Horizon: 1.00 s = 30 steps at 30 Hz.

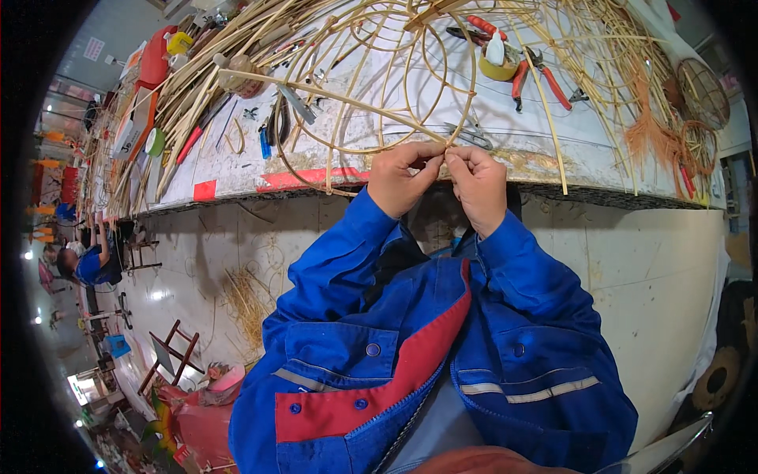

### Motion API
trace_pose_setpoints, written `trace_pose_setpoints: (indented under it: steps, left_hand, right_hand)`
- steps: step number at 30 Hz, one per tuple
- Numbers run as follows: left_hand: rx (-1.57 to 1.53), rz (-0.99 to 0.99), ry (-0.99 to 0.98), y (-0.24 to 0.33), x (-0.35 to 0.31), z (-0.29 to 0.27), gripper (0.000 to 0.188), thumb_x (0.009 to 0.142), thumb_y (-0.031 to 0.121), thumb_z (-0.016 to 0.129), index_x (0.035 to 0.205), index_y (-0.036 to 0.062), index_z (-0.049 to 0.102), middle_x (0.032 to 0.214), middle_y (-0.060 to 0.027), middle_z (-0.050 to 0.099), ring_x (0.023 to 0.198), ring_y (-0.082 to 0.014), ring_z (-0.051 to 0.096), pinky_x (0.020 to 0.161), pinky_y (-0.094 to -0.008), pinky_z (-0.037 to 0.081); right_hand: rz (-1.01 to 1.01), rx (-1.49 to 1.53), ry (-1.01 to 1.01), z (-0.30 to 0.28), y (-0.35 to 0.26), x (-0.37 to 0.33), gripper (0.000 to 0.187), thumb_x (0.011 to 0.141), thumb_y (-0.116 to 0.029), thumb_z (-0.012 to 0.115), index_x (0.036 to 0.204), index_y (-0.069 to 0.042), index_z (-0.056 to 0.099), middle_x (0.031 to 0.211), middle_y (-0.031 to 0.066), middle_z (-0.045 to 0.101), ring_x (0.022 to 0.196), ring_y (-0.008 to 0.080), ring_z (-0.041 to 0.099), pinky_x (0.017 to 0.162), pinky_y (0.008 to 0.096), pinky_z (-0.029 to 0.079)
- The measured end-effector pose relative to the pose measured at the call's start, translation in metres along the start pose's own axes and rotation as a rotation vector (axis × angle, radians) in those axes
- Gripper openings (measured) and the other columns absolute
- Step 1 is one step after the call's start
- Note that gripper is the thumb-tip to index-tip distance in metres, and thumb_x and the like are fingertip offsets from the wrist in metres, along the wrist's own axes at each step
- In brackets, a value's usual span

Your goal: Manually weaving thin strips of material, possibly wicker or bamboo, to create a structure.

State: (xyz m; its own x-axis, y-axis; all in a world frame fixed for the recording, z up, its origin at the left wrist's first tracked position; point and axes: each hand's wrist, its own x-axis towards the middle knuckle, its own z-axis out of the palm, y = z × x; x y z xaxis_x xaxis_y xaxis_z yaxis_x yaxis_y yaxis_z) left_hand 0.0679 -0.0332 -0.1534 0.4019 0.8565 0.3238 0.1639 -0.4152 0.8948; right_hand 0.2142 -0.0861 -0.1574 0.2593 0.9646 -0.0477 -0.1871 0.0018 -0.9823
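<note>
My left hand (404, 175) and my right hand (476, 183) meet at the table's near edge. Their thumbs and fingertips pinch a joint of a bamboo frame (474, 79) made of bent rings and thin strips. A straight bamboo strip (347, 100) slants from the far left across the rings to this joint. My fingertips cover the joint itself, so any binding there is hidden. At the frame's far side, a short wooden piece (433, 14) crosses the rings. Metal scissors (471, 136) lie just beyond my right fingers.
Red-handled cutters (545, 79) and a yellow tape roll (497, 69) with a white bottle (495, 49) lie at right. Black-handled pliers (278, 122) are at left. Bamboo strips (197, 95) pile up on the far left. A person (91, 262) and a chair (172, 355) are off left.
</note>
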Motion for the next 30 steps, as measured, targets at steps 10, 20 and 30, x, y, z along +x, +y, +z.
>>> trace_pose_setpoints:
  steps: [10, 20, 30]
  left_hand:
    - [0.005, 0.071, 0.063, 0.000, -0.002, 0.007, 0.018, 0.083, 0.003, 0.071, 0.101, 0.0010, 0.070, 0.088, -0.0106, 0.072, 0.074, -0.0150, 0.070, 0.065, -0.0269, 0.057]
    - [0.084, 0.067, 0.132, 0.003, -0.002, 0.013, 0.012, 0.083, 0.005, 0.072, 0.093, 0.0007, 0.068, 0.082, -0.0106, 0.071, 0.071, -0.0159, 0.070, 0.063, -0.0271, 0.057]
    - [0.192, 0.060, 0.191, 0.002, -0.003, 0.017, 0.013, 0.083, 0.008, 0.071, 0.091, -0.0005, 0.065, 0.079, -0.0114, 0.070, 0.069, -0.0165, 0.070, 0.060, -0.0286, 0.055]
  right_hand:
    - [-0.098, -0.104, -0.038, -0.006, 0.005, 0.001, 0.015, 0.094, -0.006, 0.058, 0.102, 0.004, 0.066, 0.073, 0.0008, 0.061, 0.057, 0.0030, 0.051, 0.050, 0.0190, 0.040]
    - [-0.239, -0.310, -0.044, -0.009, -0.004, 0.002, 0.017, 0.092, -0.006, 0.058, 0.103, 0.006, 0.066, 0.085, 0.0073, 0.070, 0.076, 0.0098, 0.065, 0.067, 0.0244, 0.052]
    - [-0.235, -0.347, -0.092, -0.011, -0.007, 0.000, 0.017, 0.093, -0.005, 0.058, 0.105, 0.005, 0.066, 0.089, 0.0067, 0.070, 0.078, 0.0080, 0.063, 0.071, 0.0237, 0.052]
